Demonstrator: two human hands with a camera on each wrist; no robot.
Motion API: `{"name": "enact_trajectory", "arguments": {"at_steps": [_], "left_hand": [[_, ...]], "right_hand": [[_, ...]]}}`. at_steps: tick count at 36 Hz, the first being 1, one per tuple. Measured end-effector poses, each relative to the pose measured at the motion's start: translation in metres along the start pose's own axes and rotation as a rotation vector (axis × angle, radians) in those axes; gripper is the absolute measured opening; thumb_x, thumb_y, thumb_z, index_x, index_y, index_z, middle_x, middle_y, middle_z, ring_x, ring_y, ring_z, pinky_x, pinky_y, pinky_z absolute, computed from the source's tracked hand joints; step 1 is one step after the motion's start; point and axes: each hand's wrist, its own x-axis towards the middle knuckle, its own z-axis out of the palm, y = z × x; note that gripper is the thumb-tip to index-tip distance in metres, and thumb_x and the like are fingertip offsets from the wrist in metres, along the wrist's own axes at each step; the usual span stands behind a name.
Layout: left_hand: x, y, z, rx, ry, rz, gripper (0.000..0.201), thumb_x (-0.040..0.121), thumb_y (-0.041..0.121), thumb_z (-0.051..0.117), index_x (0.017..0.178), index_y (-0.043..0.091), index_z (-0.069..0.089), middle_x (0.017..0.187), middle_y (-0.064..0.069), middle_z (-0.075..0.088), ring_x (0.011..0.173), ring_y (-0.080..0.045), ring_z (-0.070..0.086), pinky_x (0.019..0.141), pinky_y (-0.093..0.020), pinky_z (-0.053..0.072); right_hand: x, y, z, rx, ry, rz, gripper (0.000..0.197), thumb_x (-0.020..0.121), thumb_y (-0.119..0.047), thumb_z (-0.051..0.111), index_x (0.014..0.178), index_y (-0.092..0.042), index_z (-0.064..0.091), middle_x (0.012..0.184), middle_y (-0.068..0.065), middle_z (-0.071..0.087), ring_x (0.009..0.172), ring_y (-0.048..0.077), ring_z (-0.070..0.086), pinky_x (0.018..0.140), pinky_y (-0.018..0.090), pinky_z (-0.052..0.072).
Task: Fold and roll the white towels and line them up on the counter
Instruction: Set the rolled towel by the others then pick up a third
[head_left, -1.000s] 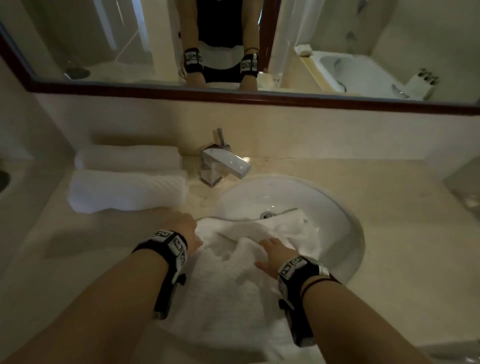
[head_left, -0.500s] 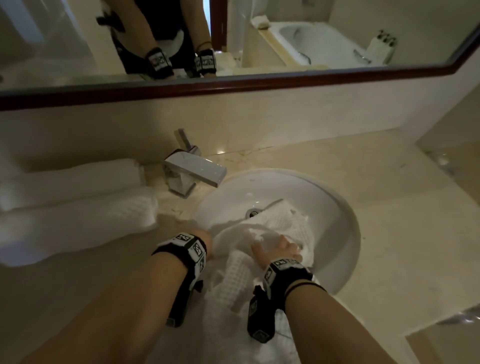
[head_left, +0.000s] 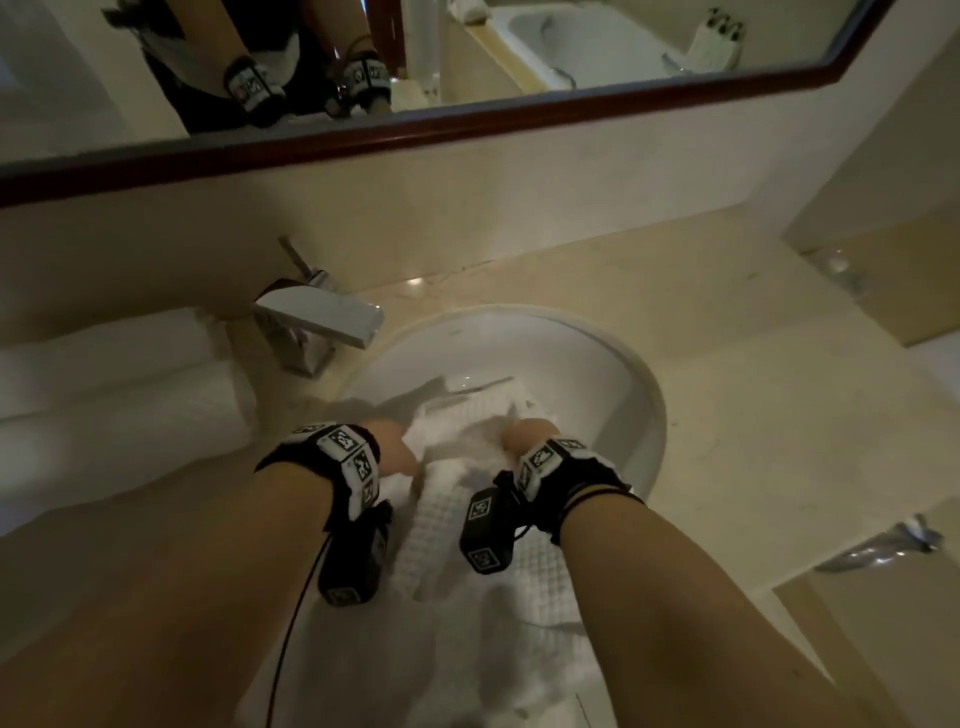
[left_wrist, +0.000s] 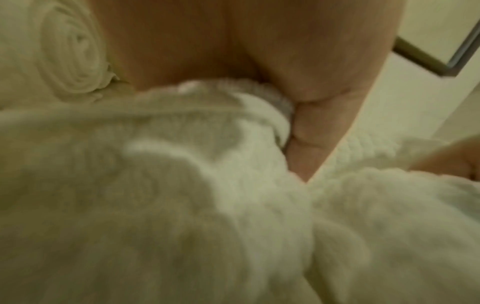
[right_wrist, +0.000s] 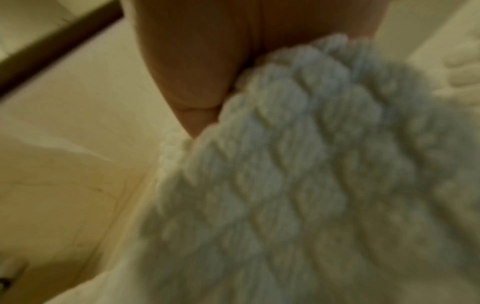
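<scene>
at your far left two rolled white towels (head_left: 119, 395) lie side by side on the beige counter (head_left: 769, 426) against the back wall, the nearer one with a waffle weave; in the left wrist view its spiral end (left_wrist: 70, 51) shows. just right of them stands the chrome faucet (head_left: 322, 322), its spout over the white sink (head_left: 613, 374). the waffle towel (head_left: 467, 551) you are working on lies bunched across the near rim of the sink, its far edge down in the basin and the rest trailing toward you. your left hand (head_left: 395, 447) grips the towel's left part; the left wrist view shows cloth gathered in the palm under the thumb (left_wrist: 311, 123), so the fingers are curled round it. your right hand (head_left: 524, 436) holds the towel's right part, cloth bunched against the palm beside the thumb (right_wrist: 192, 86); the fingertips are hidden, so you cannot tell how they lie. above, the dark-framed mirror (head_left: 571, 104) reflects both wrists and a bathtub.
</scene>
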Motion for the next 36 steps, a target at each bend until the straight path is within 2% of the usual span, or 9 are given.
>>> {"name": "enact_trajectory", "arguments": {"at_steps": [2, 5, 8, 14, 16, 20, 23, 31, 36], "left_hand": [[-0.011, 0.016, -0.011, -0.086, 0.043, 0.028, 0.065, 0.094, 0.023, 0.056, 0.148, 0.01, 0.023, 0.153, -0.01, 0.026, 0.138, -0.026, 0.031, 0.107, -0.029, 0.031], [-0.035, 0.05, -0.022, -0.183, 0.13, 0.089, 0.063, 0.094, 0.023, 0.055, 0.148, 0.011, 0.025, 0.154, -0.008, 0.025, 0.139, -0.026, 0.03, 0.109, -0.029, 0.029], [-0.063, 0.096, -0.024, -0.229, 0.222, 0.149, 0.062, 0.095, 0.024, 0.054, 0.148, 0.01, 0.024, 0.155, -0.008, 0.022, 0.141, -0.025, 0.026, 0.112, -0.03, 0.025], [-0.118, 0.189, -0.026, -0.354, 0.364, 0.24, 0.058, 0.093, 0.016, 0.057, 0.145, 0.01, 0.033, 0.15, -0.011, 0.034, 0.136, -0.028, 0.035, 0.111, -0.034, 0.03], [-0.131, 0.217, -0.025, -0.372, 0.393, 0.254, 0.059, 0.093, 0.018, 0.055, 0.146, 0.01, 0.03, 0.151, -0.011, 0.031, 0.137, -0.028, 0.033, 0.111, -0.033, 0.03], [-0.143, 0.261, -0.025, -0.416, 0.461, 0.285, 0.058, 0.095, 0.021, 0.053, 0.147, 0.012, 0.028, 0.153, -0.008, 0.028, 0.139, -0.026, 0.03, 0.109, -0.029, 0.027], [-0.144, 0.289, -0.027, -0.486, 0.497, 0.301, 0.057, 0.095, 0.019, 0.054, 0.146, 0.013, 0.03, 0.152, -0.008, 0.03, 0.138, -0.026, 0.032, 0.108, -0.028, 0.028], [-0.121, 0.356, -0.063, -0.709, 0.508, 0.447, 0.055, 0.093, 0.02, 0.056, 0.144, 0.015, 0.036, 0.147, -0.006, 0.039, 0.134, -0.024, 0.038, 0.109, -0.029, 0.028], [-0.114, 0.39, -0.098, -0.863, 0.598, 0.54, 0.048, 0.093, 0.017, 0.056, 0.139, 0.011, 0.043, 0.14, -0.009, 0.047, 0.13, -0.026, 0.044, 0.109, -0.033, 0.033]], "right_hand": [[-0.003, 0.014, -0.021, 0.066, 0.057, 0.014, 0.062, 0.099, -0.021, 0.038, 0.151, -0.009, 0.007, 0.141, 0.018, 0.043, 0.125, 0.033, 0.047, 0.102, 0.039, 0.042], [-0.022, 0.046, -0.052, 0.271, 0.194, 0.015, 0.044, 0.102, -0.031, 0.03, 0.136, -0.007, 0.044, 0.116, 0.016, 0.059, 0.102, 0.03, 0.058, 0.092, 0.034, 0.046], [-0.044, 0.084, -0.084, 0.49, 0.24, 0.031, 0.041, 0.101, -0.026, 0.037, 0.135, -0.004, 0.045, 0.124, 0.014, 0.058, 0.103, 0.027, 0.057, 0.079, 0.026, 0.04], [-0.089, 0.16, -0.15, 0.63, 0.344, 0.006, 0.035, 0.091, -0.025, 0.056, 0.12, -0.006, 0.058, 0.069, 0.001, 0.057, 0.078, 0.022, 0.056, 0.07, 0.029, 0.044], [-0.102, 0.184, -0.17, 0.583, 0.381, -0.021, 0.045, 0.091, -0.021, 0.055, 0.134, -0.009, 0.049, 0.075, 0.001, 0.061, 0.083, 0.022, 0.057, 0.064, 0.021, 0.043], [-0.111, 0.22, -0.204, 0.469, 0.411, -0.068, 0.044, 0.093, -0.014, 0.053, 0.135, -0.002, 0.046, 0.137, 0.012, 0.05, 0.126, 0.027, 0.047, 0.033, 0.002, 0.03], [-0.104, 0.236, -0.228, 0.387, 0.414, -0.074, 0.043, 0.094, -0.016, 0.05, 0.135, -0.001, 0.046, 0.14, 0.012, 0.047, 0.129, 0.026, 0.045, 0.04, 0.009, 0.033], [-0.103, 0.271, -0.318, 0.283, 0.632, -0.092, 0.055, 0.094, -0.006, 0.046, 0.147, -0.014, 0.031, 0.152, 0.009, 0.03, 0.138, 0.026, 0.034, 0.11, 0.029, 0.03], [-0.095, 0.29, -0.377, 0.237, 0.737, -0.067, 0.041, 0.1, -0.007, 0.03, 0.139, -0.01, 0.042, 0.143, 0.016, 0.043, 0.129, 0.03, 0.042, 0.104, 0.032, 0.033]]}}
